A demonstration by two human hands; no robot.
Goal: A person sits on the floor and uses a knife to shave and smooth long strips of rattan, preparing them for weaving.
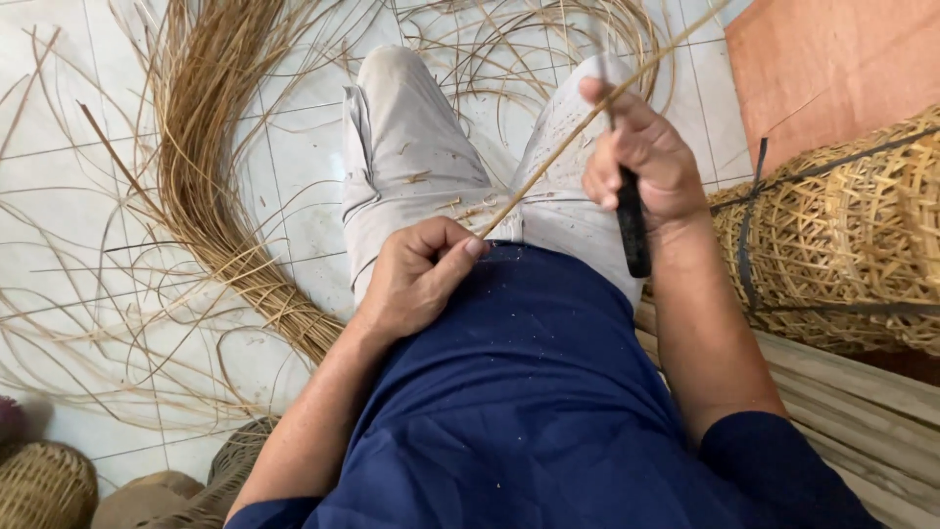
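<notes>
Big messy sheaf of rattan strips (211,167) sweeps across the white tiled floor (59,147) from 12 o'clock down toward 8. Stack of open-weave baskets (842,235) bound with a dark strap sits at 3 o'clock, with a reddish-brown board (832,59) up at 1. Small woven basket (44,485) tucked in at 8 o'clock. Pale wooden slats (862,402) at 4.

The left hand (419,274) pinches a rattan strip (597,103) at the lap; the right hand (641,157) grips a black-handled knife (632,225) against it.
</notes>
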